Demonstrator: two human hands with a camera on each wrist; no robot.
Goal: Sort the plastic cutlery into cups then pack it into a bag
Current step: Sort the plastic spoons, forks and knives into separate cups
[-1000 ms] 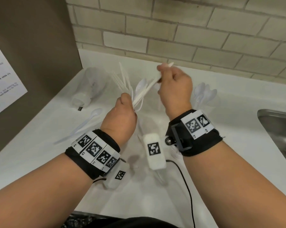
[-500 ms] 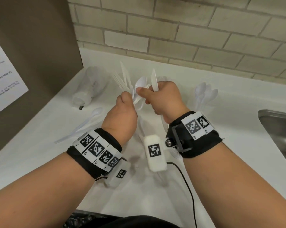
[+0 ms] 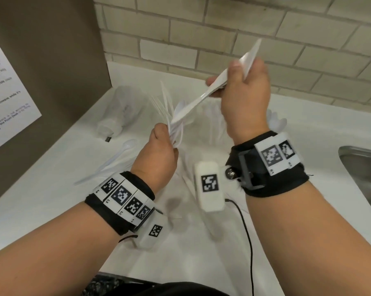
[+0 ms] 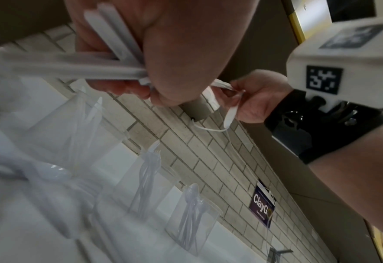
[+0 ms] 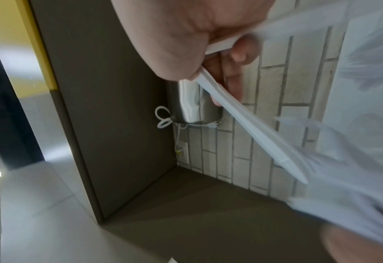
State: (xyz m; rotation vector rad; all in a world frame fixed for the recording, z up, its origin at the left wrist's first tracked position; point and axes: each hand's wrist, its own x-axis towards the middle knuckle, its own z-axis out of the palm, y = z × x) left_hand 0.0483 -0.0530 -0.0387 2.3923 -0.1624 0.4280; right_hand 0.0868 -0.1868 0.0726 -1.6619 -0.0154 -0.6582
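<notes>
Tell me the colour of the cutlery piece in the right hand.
White cutlery piece; the head view shows it best.

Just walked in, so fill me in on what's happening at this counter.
A person is sorting white plastic cutlery. The left hand grips a fanned bundle of cutlery above the white counter, and the right hand pinches a single knife raised up beside that bundle. Three clear cups along the brick wall already hold some cutlery, one with forks and another with spoons. A loose spoon lies on the counter to the left. Nothing looks bagged yet.
</notes>
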